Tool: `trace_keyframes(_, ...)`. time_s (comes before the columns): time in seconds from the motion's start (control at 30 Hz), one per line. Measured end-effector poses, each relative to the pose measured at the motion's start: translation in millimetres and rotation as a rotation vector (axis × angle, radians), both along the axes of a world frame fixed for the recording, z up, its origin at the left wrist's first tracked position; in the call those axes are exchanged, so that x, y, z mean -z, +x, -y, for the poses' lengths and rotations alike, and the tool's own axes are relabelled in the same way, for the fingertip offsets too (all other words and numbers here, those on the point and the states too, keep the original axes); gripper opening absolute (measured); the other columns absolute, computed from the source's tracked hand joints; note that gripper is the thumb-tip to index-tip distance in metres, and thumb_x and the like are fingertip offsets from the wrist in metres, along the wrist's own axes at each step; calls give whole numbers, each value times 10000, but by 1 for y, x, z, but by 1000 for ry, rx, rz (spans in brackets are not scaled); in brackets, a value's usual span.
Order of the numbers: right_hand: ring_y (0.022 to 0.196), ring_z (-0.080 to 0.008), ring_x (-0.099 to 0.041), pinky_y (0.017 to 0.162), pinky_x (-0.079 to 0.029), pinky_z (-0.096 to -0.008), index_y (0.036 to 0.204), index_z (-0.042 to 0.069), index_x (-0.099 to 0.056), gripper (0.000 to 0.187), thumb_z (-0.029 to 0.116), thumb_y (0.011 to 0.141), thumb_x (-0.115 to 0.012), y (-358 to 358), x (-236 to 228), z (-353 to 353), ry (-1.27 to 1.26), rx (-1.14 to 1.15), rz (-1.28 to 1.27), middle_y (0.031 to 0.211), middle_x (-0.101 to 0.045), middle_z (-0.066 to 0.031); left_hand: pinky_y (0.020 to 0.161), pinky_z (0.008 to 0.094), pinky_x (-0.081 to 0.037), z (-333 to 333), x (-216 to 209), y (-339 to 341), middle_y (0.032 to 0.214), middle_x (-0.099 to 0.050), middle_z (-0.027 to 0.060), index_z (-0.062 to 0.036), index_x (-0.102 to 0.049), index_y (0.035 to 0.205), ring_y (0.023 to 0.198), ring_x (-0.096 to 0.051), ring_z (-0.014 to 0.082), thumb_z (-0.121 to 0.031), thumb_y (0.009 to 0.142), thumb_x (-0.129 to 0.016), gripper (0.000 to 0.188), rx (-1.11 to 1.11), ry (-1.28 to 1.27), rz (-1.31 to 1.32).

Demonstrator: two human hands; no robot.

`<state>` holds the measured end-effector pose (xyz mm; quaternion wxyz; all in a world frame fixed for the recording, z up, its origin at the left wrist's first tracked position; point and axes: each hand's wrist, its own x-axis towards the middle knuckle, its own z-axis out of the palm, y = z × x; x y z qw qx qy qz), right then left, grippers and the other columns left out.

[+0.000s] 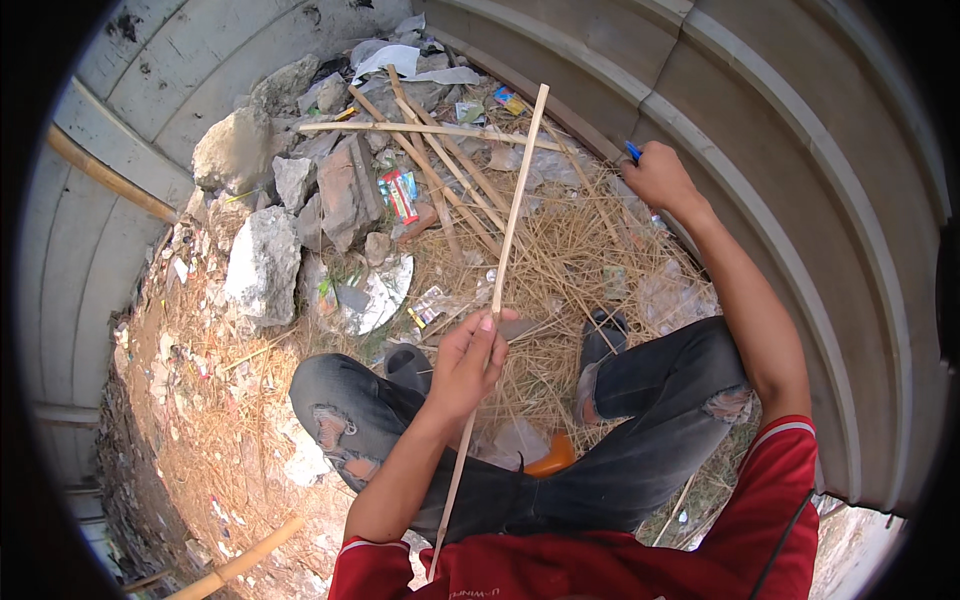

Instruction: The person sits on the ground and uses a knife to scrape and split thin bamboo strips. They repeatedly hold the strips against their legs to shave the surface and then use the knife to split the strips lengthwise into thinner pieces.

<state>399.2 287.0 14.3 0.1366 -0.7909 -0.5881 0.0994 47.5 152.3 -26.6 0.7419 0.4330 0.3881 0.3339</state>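
Observation:
My left hand [468,362] is closed around a long, thin, split bamboo strip [515,205]. The strip slants from near my chest up past my knees, its far end in the air. A grey, flat piece [518,328], perhaps a blade, shows beside my left fingers; I cannot tell if the hand holds it. Out to the right, close to the corrugated wall, my right hand [660,178] is closed on a blue object [633,151]. Only its small blue end sticks out of the fist, so its kind is hidden.
Several bamboo strips [440,165] lie crossed on straw ahead. Broken rocks [265,262] are piled at the left. Corrugated metal wall [770,200] rises close on the right. An orange object [551,457] lies between my legs. A bamboo pole [240,565] is at the lower left.

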Motion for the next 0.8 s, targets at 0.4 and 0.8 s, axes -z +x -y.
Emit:
trace_keyframes(0.4,714,-451,-689,696,-567,-535,761,-36,-702,239,189,816,-642,-130,-9,69,-27,-608,4,756,-684,-273,396,198,-267,-16,1,12,671,-472,-36,-2,-561,1311,423,-320,30,-294,1104,-430,382,-99,-6,-71)
trace_keyframes(0.8,846,-370,-752,700,-611,-456,907,-1,-762,231,115,882,-565,-65,16,-28,133,-183,229,900,-741,-232,414,202,-273,8,11,16,723,-504,-29,-1,-589,1320,446,-355,29,-275,1087,-490,373,45,41,-184)
